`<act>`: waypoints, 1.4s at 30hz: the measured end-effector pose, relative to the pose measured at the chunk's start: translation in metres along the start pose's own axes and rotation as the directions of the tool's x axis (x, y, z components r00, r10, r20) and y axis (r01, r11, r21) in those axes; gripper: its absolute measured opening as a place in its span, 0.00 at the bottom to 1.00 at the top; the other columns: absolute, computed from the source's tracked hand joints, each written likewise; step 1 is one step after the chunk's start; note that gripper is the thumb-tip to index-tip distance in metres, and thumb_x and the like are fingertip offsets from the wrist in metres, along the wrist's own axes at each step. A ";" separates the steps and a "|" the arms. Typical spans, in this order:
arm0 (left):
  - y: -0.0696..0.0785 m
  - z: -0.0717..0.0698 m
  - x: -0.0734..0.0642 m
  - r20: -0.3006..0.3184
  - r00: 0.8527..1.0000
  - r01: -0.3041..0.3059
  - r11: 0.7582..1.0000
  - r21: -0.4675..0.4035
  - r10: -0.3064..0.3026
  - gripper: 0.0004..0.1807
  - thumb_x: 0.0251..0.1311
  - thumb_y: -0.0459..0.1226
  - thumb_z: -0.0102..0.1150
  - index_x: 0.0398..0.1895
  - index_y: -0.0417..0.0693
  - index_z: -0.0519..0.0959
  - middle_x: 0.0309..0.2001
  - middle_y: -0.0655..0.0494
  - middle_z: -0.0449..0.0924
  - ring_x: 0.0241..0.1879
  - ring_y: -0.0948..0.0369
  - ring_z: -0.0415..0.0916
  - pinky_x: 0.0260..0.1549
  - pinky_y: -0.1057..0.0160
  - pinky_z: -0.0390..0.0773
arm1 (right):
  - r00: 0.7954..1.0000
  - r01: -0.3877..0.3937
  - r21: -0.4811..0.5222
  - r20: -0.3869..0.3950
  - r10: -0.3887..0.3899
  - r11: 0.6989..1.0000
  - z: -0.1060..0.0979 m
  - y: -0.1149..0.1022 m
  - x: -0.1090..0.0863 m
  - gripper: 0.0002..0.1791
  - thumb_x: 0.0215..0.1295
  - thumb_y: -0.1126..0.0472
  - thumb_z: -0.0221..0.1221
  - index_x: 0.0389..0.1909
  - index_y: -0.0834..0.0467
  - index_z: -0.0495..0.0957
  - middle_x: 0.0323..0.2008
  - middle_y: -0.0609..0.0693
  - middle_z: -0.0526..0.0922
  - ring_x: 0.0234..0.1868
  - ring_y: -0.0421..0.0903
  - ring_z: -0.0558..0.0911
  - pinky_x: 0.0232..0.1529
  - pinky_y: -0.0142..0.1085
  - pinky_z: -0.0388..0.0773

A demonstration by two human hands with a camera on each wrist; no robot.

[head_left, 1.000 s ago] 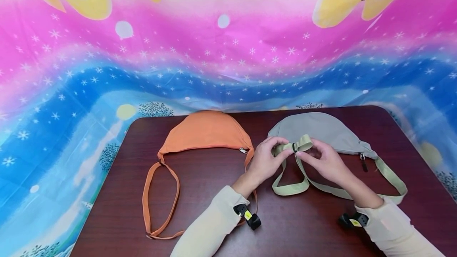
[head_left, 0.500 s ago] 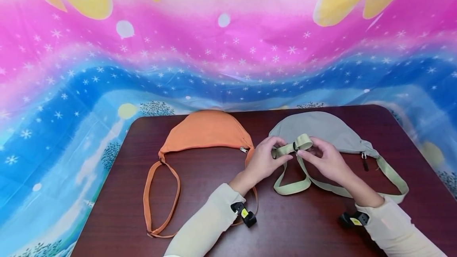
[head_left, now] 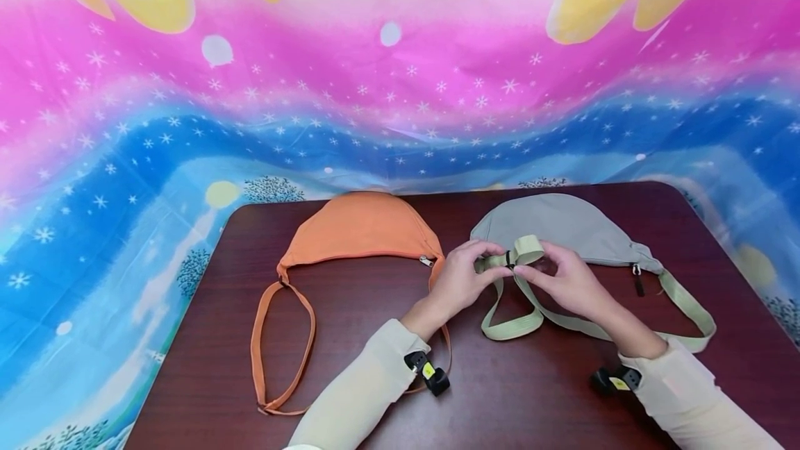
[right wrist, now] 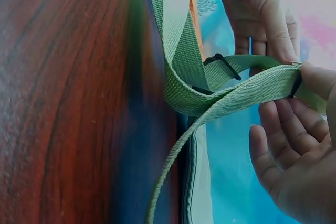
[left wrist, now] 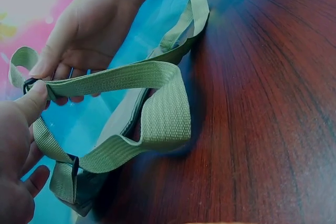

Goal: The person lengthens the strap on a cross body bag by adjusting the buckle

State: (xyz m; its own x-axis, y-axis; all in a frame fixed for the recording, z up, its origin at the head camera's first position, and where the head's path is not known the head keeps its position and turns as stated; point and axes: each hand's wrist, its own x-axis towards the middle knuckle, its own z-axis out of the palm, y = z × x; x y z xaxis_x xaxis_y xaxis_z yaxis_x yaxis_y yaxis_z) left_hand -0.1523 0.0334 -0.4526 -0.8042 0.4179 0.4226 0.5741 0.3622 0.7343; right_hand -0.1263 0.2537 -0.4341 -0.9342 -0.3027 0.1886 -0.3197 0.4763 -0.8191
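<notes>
A grey waist bag (head_left: 550,217) lies at the right of the table, its pale green webbing strap (head_left: 512,328) trailing in front. Both hands hold the strap up before the bag at a black strap slider (head_left: 510,259). Left of the slider, the left hand (head_left: 459,280) pinches the webbing between thumb and fingers. The right hand (head_left: 571,283) pinches it at the slider's right side, where a short loop of webbing (head_left: 530,248) stands up. In the left wrist view, both thumbs meet close to the slider. A second black fitting (left wrist: 75,163) sits lower on the strap, near the bag's end.
An orange waist bag (head_left: 365,228) lies at the left, with its orange strap (head_left: 256,346) looped toward the front and partly behind the left arm. The dark wooden table (head_left: 206,311) backs onto a colourful printed cloth (head_left: 387,103).
The webbing loop beside the slider has turned and looks rounder. The right hand and the slider have shifted slightly left. The left forearm has also moved a little left; both bags lie as before.
</notes>
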 end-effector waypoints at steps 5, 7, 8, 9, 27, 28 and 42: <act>0.001 -0.001 0.001 -0.003 1.000 0.007 1.000 -0.022 -0.007 0.18 0.57 0.41 0.74 0.50 0.47 0.85 0.47 0.57 0.85 0.45 0.66 0.79 0.44 0.75 0.75 | 1.000 0.003 -0.053 0.000 -0.003 0.999 0.000 0.002 0.000 0.14 0.68 0.62 0.66 0.52 0.60 0.81 0.42 0.51 0.84 0.38 0.43 0.81 0.35 0.32 0.77; 0.001 -0.001 0.001 0.009 1.000 0.006 1.000 -0.014 -0.006 0.18 0.58 0.42 0.73 0.51 0.48 0.85 0.48 0.58 0.85 0.46 0.68 0.79 0.45 0.76 0.75 | 1.000 0.001 -0.063 0.006 -0.001 0.998 0.000 0.002 0.000 0.14 0.68 0.62 0.67 0.53 0.59 0.81 0.44 0.51 0.85 0.40 0.43 0.82 0.37 0.32 0.78; 0.002 -0.001 0.001 0.015 1.000 0.004 1.000 -0.015 -0.004 0.18 0.58 0.42 0.73 0.52 0.48 0.85 0.49 0.58 0.85 0.46 0.68 0.79 0.45 0.76 0.75 | 1.000 0.000 -0.066 0.010 0.001 0.998 0.000 0.001 0.000 0.15 0.68 0.61 0.67 0.53 0.59 0.81 0.45 0.51 0.85 0.41 0.43 0.82 0.37 0.32 0.78; 0.002 0.000 0.001 0.019 1.000 0.001 1.000 -0.016 -0.001 0.19 0.59 0.42 0.73 0.52 0.48 0.85 0.49 0.58 0.85 0.46 0.68 0.79 0.45 0.75 0.75 | 1.000 -0.002 -0.065 0.013 0.003 0.998 0.000 0.000 0.000 0.15 0.68 0.61 0.67 0.54 0.59 0.81 0.45 0.52 0.85 0.42 0.43 0.82 0.38 0.33 0.78; 0.001 -0.001 0.001 0.060 0.998 -0.005 1.000 0.004 0.005 0.19 0.65 0.42 0.68 0.57 0.48 0.84 0.53 0.56 0.83 0.53 0.67 0.78 0.51 0.74 0.74 | 1.000 -0.025 -0.098 0.017 0.026 0.995 -0.001 -0.004 0.000 0.14 0.69 0.60 0.66 0.52 0.61 0.82 0.43 0.52 0.86 0.42 0.45 0.83 0.40 0.36 0.80; 0.002 -0.001 0.000 0.064 0.998 -0.007 1.000 0.013 0.006 0.19 0.65 0.42 0.67 0.57 0.48 0.83 0.53 0.56 0.83 0.53 0.67 0.78 0.51 0.73 0.74 | 0.999 -0.025 -0.093 0.020 0.027 0.995 -0.001 -0.004 0.000 0.14 0.69 0.60 0.66 0.52 0.61 0.82 0.43 0.52 0.86 0.41 0.45 0.83 0.39 0.36 0.80; 0.004 -0.001 0.000 0.114 0.993 -0.005 0.999 0.044 0.000 0.19 0.69 0.44 0.64 0.59 0.48 0.82 0.55 0.58 0.82 0.53 0.68 0.76 0.52 0.75 0.73 | 0.996 -0.057 -0.015 0.066 0.057 0.998 -0.007 -0.004 -0.006 0.20 0.71 0.61 0.64 0.60 0.61 0.77 0.43 0.52 0.83 0.39 0.42 0.81 0.35 0.34 0.79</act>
State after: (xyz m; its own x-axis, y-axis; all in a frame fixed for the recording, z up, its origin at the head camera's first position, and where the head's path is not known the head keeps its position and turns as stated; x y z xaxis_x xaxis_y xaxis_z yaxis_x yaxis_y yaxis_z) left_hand -0.1503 0.0338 -0.4487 -0.7812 0.5103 0.3596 0.5848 0.3964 0.7078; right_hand -0.1209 0.2598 -0.4283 -0.9386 -0.3288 0.1049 -0.2686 0.5050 -0.8203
